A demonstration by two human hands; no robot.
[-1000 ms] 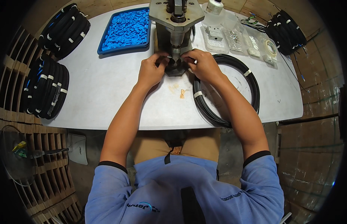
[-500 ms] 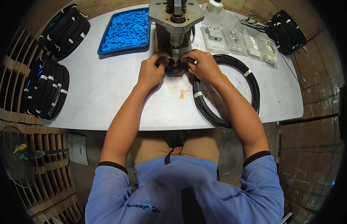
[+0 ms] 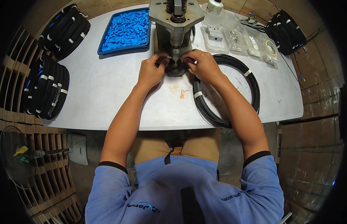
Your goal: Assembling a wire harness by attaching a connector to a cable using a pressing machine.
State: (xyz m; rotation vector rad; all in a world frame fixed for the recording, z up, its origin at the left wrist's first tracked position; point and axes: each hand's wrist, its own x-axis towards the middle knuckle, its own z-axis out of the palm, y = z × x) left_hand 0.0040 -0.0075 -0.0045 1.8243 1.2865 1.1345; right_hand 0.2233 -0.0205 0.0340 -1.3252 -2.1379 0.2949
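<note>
A metal bench press stands at the far middle of the table, its ram pointing down at a small die. Both hands are at the die, one on each side. My left hand is closed, thumb and forefinger pinched at the die's left side; a small pale bit shows at the fingertips, too small to name. On the other side my right hand is closed with its fingertips close to the die, and what they hold is hidden. A coil of black cable, bound with white tape, lies under my right forearm.
A blue tray of small blue plastic pieces sits left of the press. Several black cable coils line the left edge, with another bundle far right. Clear tubs of small parts and a white bottle stand back right.
Both hands and the press look unmoved. Only the yellow and green strip at the fan on the left has shifted slightly.
</note>
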